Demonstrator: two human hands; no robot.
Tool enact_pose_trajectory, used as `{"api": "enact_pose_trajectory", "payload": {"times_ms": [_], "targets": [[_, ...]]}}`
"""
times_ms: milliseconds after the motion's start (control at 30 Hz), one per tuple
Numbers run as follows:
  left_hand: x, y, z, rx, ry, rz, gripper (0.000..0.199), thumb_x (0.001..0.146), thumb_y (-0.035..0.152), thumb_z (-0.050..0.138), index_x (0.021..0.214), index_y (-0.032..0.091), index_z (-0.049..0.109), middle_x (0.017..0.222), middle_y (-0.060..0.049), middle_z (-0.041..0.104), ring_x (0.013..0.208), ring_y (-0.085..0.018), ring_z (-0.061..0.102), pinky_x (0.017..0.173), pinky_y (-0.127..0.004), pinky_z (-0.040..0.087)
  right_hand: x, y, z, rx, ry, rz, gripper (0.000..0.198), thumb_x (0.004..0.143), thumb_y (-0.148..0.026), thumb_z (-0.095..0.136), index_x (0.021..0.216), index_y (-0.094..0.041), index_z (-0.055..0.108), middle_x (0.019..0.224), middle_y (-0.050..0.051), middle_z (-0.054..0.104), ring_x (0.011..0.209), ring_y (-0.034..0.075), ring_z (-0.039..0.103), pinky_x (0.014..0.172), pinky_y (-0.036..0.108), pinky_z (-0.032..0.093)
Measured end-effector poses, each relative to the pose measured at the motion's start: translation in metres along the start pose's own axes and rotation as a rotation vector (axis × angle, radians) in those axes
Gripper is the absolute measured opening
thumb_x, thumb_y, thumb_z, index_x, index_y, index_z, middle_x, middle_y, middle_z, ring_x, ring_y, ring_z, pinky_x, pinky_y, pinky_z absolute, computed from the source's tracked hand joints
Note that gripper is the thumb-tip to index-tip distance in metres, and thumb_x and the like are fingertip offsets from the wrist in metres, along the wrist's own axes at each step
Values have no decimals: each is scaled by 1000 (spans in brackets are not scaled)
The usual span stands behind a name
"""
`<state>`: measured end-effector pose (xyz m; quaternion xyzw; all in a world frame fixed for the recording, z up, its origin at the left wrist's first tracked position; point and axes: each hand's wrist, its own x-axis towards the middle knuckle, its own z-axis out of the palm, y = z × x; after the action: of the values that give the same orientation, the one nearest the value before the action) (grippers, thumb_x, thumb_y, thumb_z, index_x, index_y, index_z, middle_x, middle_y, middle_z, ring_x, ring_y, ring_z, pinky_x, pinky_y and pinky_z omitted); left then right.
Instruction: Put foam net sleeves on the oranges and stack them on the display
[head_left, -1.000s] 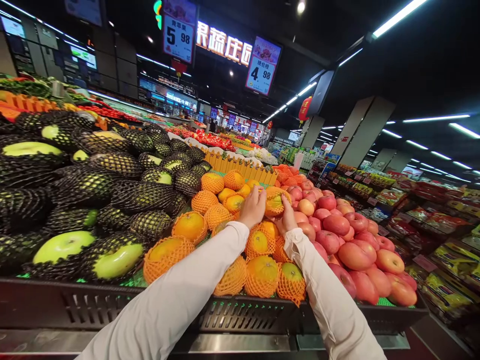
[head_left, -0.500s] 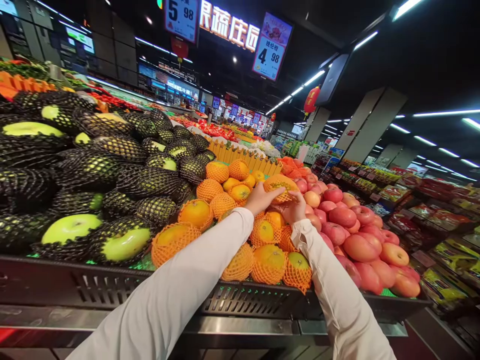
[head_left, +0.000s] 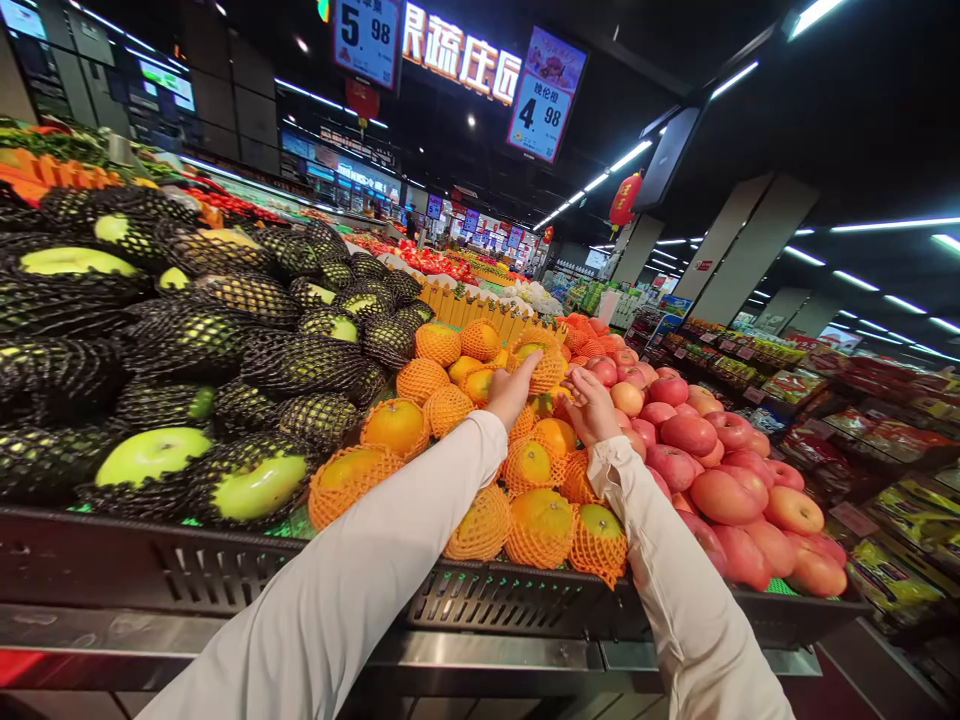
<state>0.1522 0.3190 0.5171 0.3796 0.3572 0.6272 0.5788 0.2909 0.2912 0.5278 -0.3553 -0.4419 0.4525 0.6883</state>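
An orange in an orange foam net point(head_left: 541, 358) is at the back of the orange pile, gripped by my left hand point(head_left: 516, 390). My left thumb lies across its near side; the other fingers are mostly hidden behind it. Just right of that orange, my right hand point(head_left: 592, 404) is held half-curled with its fingers apart and nothing in them. Below my hands sit several more netted oranges point(head_left: 538, 525), some with green patches on top. Red apples point(head_left: 686, 435) lie loose right beside my right hand.
Dark melons in black foam nets point(head_left: 259, 480) fill the left of the display. A black slotted crate edge point(head_left: 495, 598) and a steel ledge point(head_left: 502, 650) run along the front. Yellow picket edging point(head_left: 480, 308) stands behind the oranges. Price signs point(head_left: 546, 95) hang overhead.
Half a second ago both hands were around the orange. My right hand has come off it, while the left hand still grips it slightly farther back and left.
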Motion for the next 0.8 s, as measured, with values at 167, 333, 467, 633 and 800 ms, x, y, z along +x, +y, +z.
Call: {"api": "enact_pose_trajectory", "payload": {"times_ms": [167,333,467,633,800], "targets": [[-4,6,1,70,51,-39,58,64,61,81,98,17,65,105,-16,75,113,-32,67,93,-38,50,-3,-6,3,14,-24,125,52,55,-49,89,83,-19,58,84,-3,66,72,7,61,59,19,52],[-8,9,1,136,25,-19,53,64,58,80,93,17,63,117,-19,73,110,-33,68,93,-40,50,-4,-3,5,-104,-28,128,65,38,-47,97,83,-19,59,75,-6,62,60,4,56,53,16,49],[-6,6,1,50,17,-23,53,61,52,86,94,16,65,102,-18,76,110,-32,69,94,-39,51,-3,-1,4,-133,-68,106,62,39,-46,97,81,-17,62,80,-3,65,65,3,56,55,14,49],[-3,4,3,-40,15,-24,52,64,54,84,94,16,67,92,-15,77,106,-31,70,92,-38,53,-4,-1,5,13,-29,51,58,42,-42,97,82,-19,60,80,-6,64,69,3,56,64,16,52],[-5,7,3,-58,1,-39,45,69,58,77,88,18,67,90,-12,76,103,-30,70,87,-37,55,-8,-2,7,83,-167,108,49,55,-42,92,83,-20,59,67,-10,55,52,1,40,64,21,51]]}}
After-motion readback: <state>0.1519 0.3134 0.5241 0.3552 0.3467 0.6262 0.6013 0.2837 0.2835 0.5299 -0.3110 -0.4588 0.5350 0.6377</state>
